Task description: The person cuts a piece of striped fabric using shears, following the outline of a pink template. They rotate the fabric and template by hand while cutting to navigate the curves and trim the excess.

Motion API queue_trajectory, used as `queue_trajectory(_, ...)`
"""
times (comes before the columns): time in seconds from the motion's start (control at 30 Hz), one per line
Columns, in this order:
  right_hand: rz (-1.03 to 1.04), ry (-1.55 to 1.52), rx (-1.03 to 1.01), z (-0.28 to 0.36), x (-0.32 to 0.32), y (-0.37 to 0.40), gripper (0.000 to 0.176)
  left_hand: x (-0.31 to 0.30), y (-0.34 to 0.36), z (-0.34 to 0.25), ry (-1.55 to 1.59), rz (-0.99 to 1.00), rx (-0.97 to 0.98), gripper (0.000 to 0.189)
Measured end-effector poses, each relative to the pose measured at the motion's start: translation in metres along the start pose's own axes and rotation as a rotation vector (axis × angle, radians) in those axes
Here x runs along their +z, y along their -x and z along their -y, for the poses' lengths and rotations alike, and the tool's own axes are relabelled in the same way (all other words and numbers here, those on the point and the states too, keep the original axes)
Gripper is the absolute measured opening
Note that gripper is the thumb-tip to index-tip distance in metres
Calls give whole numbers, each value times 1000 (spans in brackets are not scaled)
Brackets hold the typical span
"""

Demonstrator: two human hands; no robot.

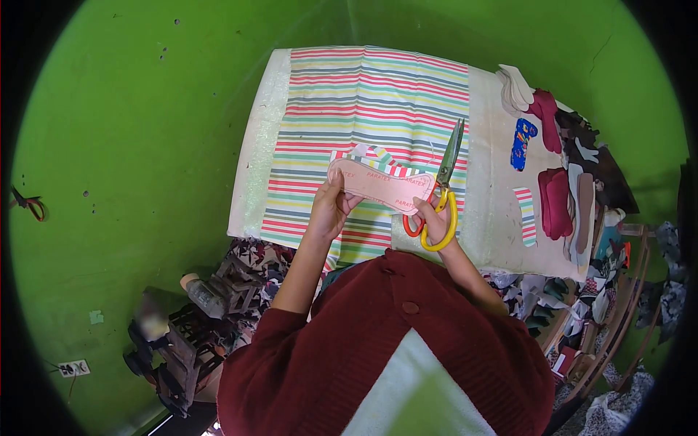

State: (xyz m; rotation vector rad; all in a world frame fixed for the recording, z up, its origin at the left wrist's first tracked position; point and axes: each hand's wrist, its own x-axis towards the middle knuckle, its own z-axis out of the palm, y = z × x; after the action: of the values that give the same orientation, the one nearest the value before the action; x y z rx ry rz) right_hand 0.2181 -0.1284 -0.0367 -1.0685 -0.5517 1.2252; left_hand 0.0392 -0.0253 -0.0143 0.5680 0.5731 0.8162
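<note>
A pink insole-shaped piece (378,187) printed PARATEX, with striped fabric along its far edge, is held up between both hands. My left hand (331,207) pinches its left end. My right hand (435,220) grips its right end and also has scissors (451,156) with yellow and red handles hooked on it, the blades pointing away from me. Beneath lies a large striped cloth (371,94), spread over the pale table (483,145). A narrow strip of striped fabric curls just beyond the held piece.
On the table's right side lie a blue patterned piece (521,144), a striped cutout (525,216), maroon pieces (556,203) and pale ones (515,89). Fabric scraps and a wooden rack (632,291) stand at the right. A plastic bottle (203,295) is at lower left.
</note>
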Motion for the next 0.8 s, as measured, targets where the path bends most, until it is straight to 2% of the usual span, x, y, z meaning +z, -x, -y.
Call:
queue_trajectory(0.17, 42, -10, 10, 0, -1, 3, 48, -2, -3, 6, -93, -101, 51, 35)
queue_trajectory(0.3, 117, 17, 61, -4, -7, 0, 47, -3, -4, 6, -110, -107, 50, 34)
queue_trajectory(0.4, 73, -5, 40, -3, -3, -1, 48, -4, -2, 9, -49, -102, 45, 32)
queue_trajectory(0.43, 73, -5, 38, -3, 0, -1, 48, -5, -2, 15, 88, -53, 71, 31)
queue_trajectory(0.5, -64, -63, -19, -6, 8, -1, 47, 0, 0, 27, 319, 42, 111, 32)
queue_trajectory(0.6, -65, -98, -30, -2, 16, -2, 48, 19, 7, 36, 245, 137, 102, 33)
queue_trajectory(0.67, -64, -80, -28, -4, 16, -2, 48, 31, 10, 41, 267, 89, 80, 39)
queue_trajectory(0.73, -44, -68, 7, -6, 15, -2, 46, 29, 9, 51, 130, -14, 57, 41)
queue_trajectory(0.8, -45, -56, -24, -5, 18, 0, 44, 29, 5, 53, 136, 32, 48, 39)
